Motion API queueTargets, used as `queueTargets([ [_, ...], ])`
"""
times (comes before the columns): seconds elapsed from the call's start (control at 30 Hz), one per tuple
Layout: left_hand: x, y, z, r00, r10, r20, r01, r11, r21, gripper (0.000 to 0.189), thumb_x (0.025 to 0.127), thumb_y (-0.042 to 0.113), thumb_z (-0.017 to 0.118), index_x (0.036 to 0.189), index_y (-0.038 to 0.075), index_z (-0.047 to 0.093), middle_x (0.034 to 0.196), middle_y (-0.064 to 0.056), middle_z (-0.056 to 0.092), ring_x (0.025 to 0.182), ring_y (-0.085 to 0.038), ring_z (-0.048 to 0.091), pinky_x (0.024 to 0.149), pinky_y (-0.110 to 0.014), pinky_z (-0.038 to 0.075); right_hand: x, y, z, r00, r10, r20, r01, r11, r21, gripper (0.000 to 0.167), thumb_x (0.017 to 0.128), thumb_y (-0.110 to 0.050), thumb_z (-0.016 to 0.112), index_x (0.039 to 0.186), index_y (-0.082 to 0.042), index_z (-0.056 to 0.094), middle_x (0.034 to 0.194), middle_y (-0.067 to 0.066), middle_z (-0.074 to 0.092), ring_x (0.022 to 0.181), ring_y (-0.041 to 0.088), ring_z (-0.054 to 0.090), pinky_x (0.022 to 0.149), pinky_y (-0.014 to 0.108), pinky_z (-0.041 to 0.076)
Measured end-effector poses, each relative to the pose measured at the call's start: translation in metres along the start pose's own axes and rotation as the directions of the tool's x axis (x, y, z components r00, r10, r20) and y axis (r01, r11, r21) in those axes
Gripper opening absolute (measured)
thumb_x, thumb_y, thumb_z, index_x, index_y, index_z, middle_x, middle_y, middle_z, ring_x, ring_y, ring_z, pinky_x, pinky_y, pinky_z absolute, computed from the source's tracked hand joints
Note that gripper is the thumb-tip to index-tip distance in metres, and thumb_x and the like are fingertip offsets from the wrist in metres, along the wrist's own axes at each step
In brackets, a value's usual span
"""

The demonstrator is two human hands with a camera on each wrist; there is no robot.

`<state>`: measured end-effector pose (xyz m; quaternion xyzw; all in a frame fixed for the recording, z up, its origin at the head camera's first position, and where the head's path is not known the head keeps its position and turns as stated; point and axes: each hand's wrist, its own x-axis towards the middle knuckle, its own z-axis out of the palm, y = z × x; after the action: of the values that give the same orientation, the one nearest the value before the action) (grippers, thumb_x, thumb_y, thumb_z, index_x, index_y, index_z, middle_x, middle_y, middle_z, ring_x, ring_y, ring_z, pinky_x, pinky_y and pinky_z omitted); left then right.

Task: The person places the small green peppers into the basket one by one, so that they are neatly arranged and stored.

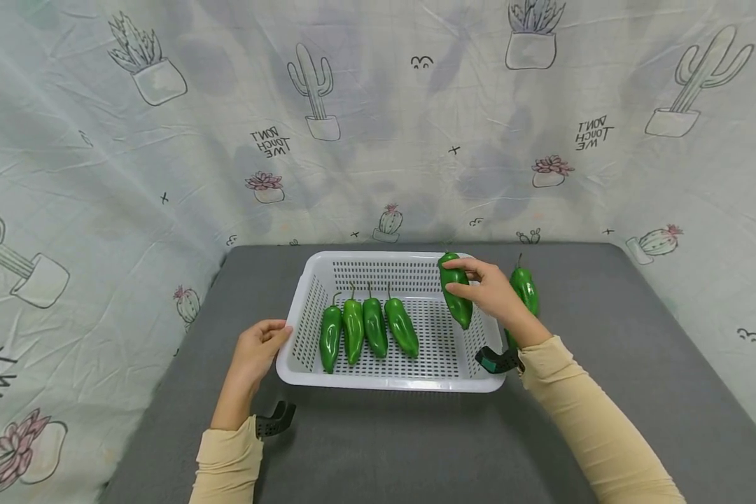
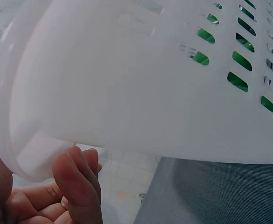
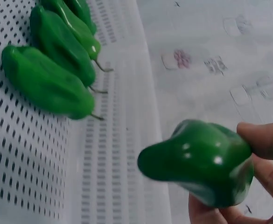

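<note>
Behind the white basket, a backdrop is being formed by a pale cloth printed with potted cacti, and beneath the basket support is being given by a dark grey table. Over the basket's back right part, a green pepper is being pinched by the right hand, thumb and fingertips closed about its sides. The basket's left rim is being gripped by the left hand; its curled fingers are being revealed under that rim by the left wrist view, while from above they are being partly hidden. The held pepper's blunt tip is being turned toward the right wrist camera, its stem concealed there; only from the head is the upward stem being shown. Its skin is being seen as glossy, smooth and deep green, lumpy at the shoulders, dotted with highlights. In the basket's left half, four more peppers are being kept side by side, stems toward the back. Beyond the basket's right side, another pepper is being partly covered by the right arm.
</note>
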<state>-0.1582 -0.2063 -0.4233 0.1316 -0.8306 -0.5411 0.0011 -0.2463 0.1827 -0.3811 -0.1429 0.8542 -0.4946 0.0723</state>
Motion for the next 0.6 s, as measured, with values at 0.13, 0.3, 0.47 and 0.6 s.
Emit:
queueTargets([
  [0.13,0.001,0.0,0.0,1.0,-0.006,-0.001,0.006,1.0,-0.002,0.035,0.096,0.02,0.057,0.12,-0.006,0.056,0.103,-0.018,0.065,0.078,-0.004,0.059,0.067,-0.019,0.048,0.01,-0.005,0.013,0.999,0.031,0.034,-0.031,0.999,0.015,0.042,0.092,-0.019,0.064,0.132,-0.012,0.055,0.143,0.014,0.043,0.125,0.037,0.046,0.091,0.049,0.045],
  [0.3,0.001,0.0,0.001,1.0,-0.008,0.0,0.008,1.0,-0.005,0.034,0.096,0.019,0.057,0.119,-0.006,0.056,0.1,-0.016,0.066,0.077,-0.003,0.058,0.066,-0.019,0.047,0.021,-0.006,0.03,0.995,0.051,0.082,-0.049,0.998,-0.029,0.041,0.09,-0.016,0.065,0.129,-0.01,0.057,0.132,0.018,0.053,0.112,0.035,0.057,0.081,0.039,0.051],
  [0.47,0.002,-0.002,0.001,1.0,0.002,0.004,-0.002,1.0,-0.009,0.035,0.096,0.019,0.057,0.119,-0.007,0.056,0.1,-0.015,0.066,0.076,-0.003,0.058,0.066,-0.019,0.048,0.027,-0.006,0.044,0.991,0.066,0.115,-0.048,0.987,-0.153,0.038,0.086,-0.016,0.069,0.124,-0.012,0.062,0.131,0.017,0.055,0.111,0.036,0.058,0.08,0.041,0.052],
  [0.6,0.003,-0.002,0.0,1.0,0.003,0.008,-0.003,1.0,-0.018,0.036,0.096,0.02,0.057,0.121,-0.006,0.056,0.098,-0.012,0.067,0.076,-0.001,0.058,0.066,-0.019,0.048,0.031,-0.006,0.05,0.986,0.074,0.147,-0.034,0.966,-0.258,0.037,0.085,-0.017,0.071,0.121,-0.014,0.064,0.135,0.015,0.054,0.113,0.035,0.055,0.081,0.042,0.05],
])
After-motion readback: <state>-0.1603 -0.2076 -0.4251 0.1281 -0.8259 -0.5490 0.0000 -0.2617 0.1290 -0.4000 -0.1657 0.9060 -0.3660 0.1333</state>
